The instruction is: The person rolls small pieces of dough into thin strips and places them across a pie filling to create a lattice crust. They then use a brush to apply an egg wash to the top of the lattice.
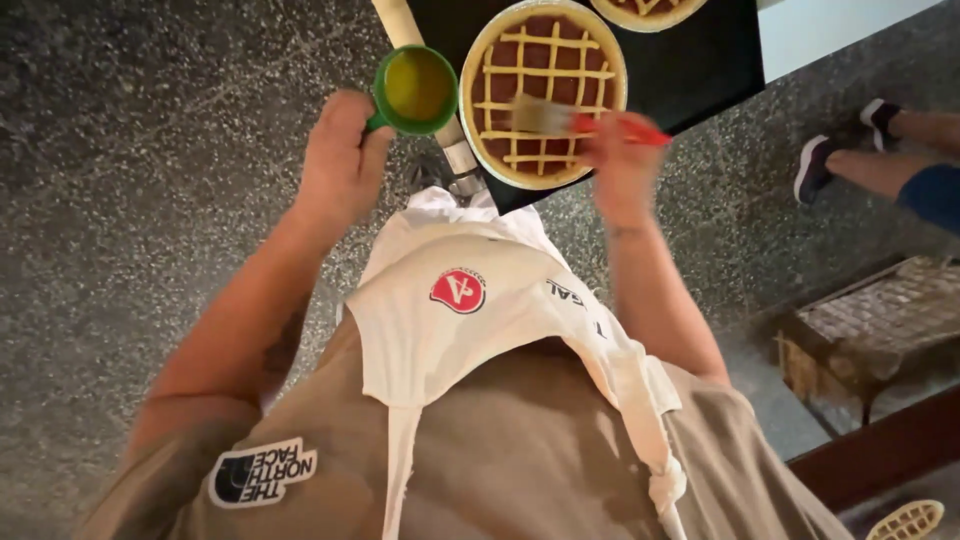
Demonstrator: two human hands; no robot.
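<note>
From the head camera, two lattice tarts sit on one black tray [700,70]: the near tart [543,92] whole, the far tart [648,10] cut off. The left hand [340,160] grips a green cup [416,90] of yellow liquid; the right hand [622,165] pinches a red-handled brush [570,122] touching the near tart's lattice. A rolling pin [430,90] lies beneath the cup.

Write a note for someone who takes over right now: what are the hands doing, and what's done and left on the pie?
Left hand holds a green cup of yellow liquid by its handle.
Right hand holds a red-handled pastry brush, bristles on the lattice tart.
The tart sits on a black tray; a second tart lies behind it.
Done: lattice laid. How much is brushed cannot be told; motion blurs it.
</note>
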